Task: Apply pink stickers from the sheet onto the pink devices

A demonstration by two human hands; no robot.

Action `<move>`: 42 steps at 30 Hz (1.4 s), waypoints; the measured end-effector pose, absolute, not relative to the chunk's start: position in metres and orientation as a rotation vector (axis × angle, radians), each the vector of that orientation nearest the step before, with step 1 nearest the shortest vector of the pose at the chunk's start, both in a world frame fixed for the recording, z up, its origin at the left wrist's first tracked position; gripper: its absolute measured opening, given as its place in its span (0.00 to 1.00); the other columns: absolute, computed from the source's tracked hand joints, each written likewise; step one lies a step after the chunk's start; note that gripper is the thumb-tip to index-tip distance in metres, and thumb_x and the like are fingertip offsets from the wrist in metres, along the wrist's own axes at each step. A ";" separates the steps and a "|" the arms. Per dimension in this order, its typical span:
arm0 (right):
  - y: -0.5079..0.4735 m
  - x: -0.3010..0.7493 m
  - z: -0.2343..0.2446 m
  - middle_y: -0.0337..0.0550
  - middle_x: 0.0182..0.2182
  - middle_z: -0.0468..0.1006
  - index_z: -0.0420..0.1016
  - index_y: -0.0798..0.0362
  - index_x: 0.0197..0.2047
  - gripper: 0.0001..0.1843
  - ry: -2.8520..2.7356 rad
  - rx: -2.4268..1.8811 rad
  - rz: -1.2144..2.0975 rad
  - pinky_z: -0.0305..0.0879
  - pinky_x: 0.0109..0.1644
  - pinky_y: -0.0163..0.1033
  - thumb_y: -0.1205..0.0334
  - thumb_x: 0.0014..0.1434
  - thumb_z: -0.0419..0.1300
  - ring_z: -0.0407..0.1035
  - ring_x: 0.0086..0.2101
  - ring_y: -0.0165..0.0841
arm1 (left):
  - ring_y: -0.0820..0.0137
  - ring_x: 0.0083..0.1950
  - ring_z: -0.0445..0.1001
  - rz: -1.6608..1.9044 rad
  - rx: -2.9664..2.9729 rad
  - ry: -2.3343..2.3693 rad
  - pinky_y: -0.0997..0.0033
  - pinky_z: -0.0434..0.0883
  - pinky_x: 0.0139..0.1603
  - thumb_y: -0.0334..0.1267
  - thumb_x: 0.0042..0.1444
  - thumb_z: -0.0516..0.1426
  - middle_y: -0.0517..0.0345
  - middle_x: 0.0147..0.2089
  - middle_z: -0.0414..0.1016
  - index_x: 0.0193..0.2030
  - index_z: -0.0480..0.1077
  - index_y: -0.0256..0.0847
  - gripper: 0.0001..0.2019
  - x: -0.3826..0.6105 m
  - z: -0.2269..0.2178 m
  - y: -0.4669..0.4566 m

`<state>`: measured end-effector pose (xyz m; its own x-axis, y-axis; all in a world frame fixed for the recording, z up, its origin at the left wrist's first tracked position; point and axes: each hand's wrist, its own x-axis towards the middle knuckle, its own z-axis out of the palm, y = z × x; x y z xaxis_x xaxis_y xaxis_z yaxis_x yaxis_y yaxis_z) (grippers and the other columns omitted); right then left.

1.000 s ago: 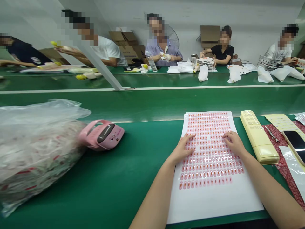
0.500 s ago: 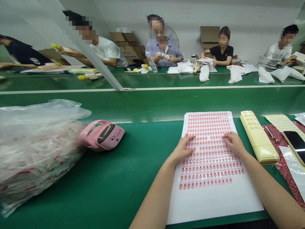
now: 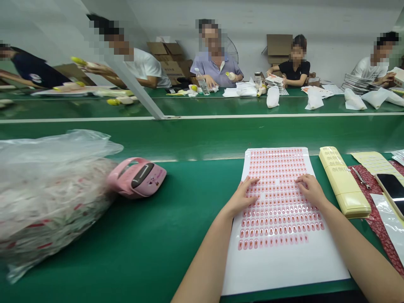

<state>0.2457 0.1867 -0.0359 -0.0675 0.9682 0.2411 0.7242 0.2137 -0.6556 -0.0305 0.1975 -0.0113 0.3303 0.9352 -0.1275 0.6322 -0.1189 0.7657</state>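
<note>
A large white sheet (image 3: 280, 269) lies flat on the green table in front of me, covered with rows of small pink oval pieces (image 3: 271, 221), each with a reddish centre. My left hand (image 3: 244, 195) rests on the sheet's left side, fingers spread over the ovals. On the right side lies my right hand (image 3: 309, 189), its fingers loosely bent and touching the middle rows. Neither hand visibly grips anything. A few spots in the rows show bare white, and the lowest row stops short of the right side.
Left stands a clear plastic bag (image 3: 57, 202) of small packets against a pink handled device (image 3: 139, 176). Right of the sheet are a yellow card stack (image 3: 344, 181), nail clippers (image 3: 361, 177), a phone (image 3: 391, 189) and red bubble wrap (image 3: 375, 219). Several co-workers sit beyond the conveyor (image 3: 202, 134).
My hands and the sheet stay as they were. Across the conveyor, the co-worker in the purple shirt has lowered one hand to the table and moved the other aside with a small item.
</note>
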 end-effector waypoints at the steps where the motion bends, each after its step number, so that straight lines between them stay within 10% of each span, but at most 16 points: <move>1: 0.187 0.246 -0.036 0.44 0.36 0.73 0.74 0.50 0.33 0.09 -1.848 -1.570 0.484 0.60 0.48 0.44 0.66 0.53 0.52 0.66 0.42 0.37 | 0.61 0.68 0.38 0.506 1.837 1.391 0.55 0.41 0.66 0.37 0.42 0.55 0.50 0.64 0.55 0.57 0.59 0.42 0.31 -0.030 -0.011 0.197; 42: 0.187 0.247 -0.037 0.45 0.36 0.74 0.74 0.51 0.33 0.10 -1.851 -1.564 0.466 0.60 0.49 0.44 0.65 0.53 0.51 0.66 0.42 0.37 | 0.61 0.68 0.41 0.499 1.793 1.413 0.59 0.42 0.66 0.34 0.42 0.53 0.48 0.65 0.55 0.58 0.59 0.38 0.31 -0.028 -0.005 0.197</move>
